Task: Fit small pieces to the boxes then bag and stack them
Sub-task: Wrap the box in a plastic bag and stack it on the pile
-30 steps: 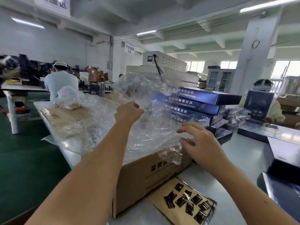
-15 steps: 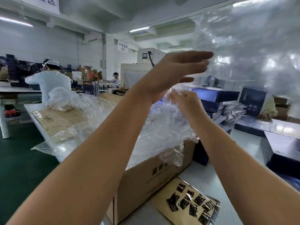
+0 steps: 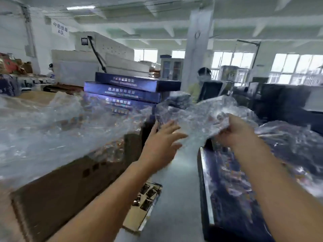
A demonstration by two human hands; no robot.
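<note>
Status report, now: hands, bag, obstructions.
Right hand grips the clear bag, held above the table. Left hand open, fingers spread, near the bag. Dark box below right arm. Carton heaped with plastic close on left.

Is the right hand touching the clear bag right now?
Touching. The head view shows the right hand gripping a bunched edge of the clear bag, with the plastic crumpled in its grasp and no gap between them.
</note>
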